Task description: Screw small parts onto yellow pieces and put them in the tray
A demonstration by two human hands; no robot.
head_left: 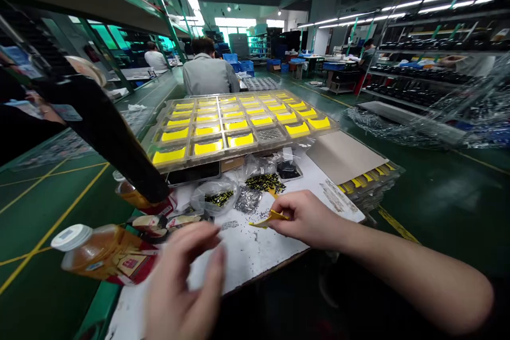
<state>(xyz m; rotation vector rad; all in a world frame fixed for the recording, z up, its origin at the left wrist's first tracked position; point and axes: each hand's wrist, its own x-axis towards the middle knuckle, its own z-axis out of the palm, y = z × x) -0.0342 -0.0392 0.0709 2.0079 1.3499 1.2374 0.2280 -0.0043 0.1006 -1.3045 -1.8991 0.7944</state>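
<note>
My right hand [305, 218] pinches a yellow curved plastic piece [265, 221] just above the white tabletop [274, 249]. Lower and to the left, my left hand [183, 281] is blurred by motion; its thumb and fingers are apart, and I see nothing between them. Beyond the yellow piece lie a heap of small black-and-yellow parts [265, 183] and a bag of small silvery parts [249, 200]. An open clear plastic bag [215, 196] holds more of the black-and-yellow parts. Tiny dark bits are strewn on the tabletop near my right fingers.
A large compartment tray [271, 135] with yellow pieces stands behind the loose parts. Grey cardboard [345, 155] covers stacked trays at right. Bottles of amber drink [107, 255] and a black post [115, 143] are at left. A person in grey [209, 73] sits ahead.
</note>
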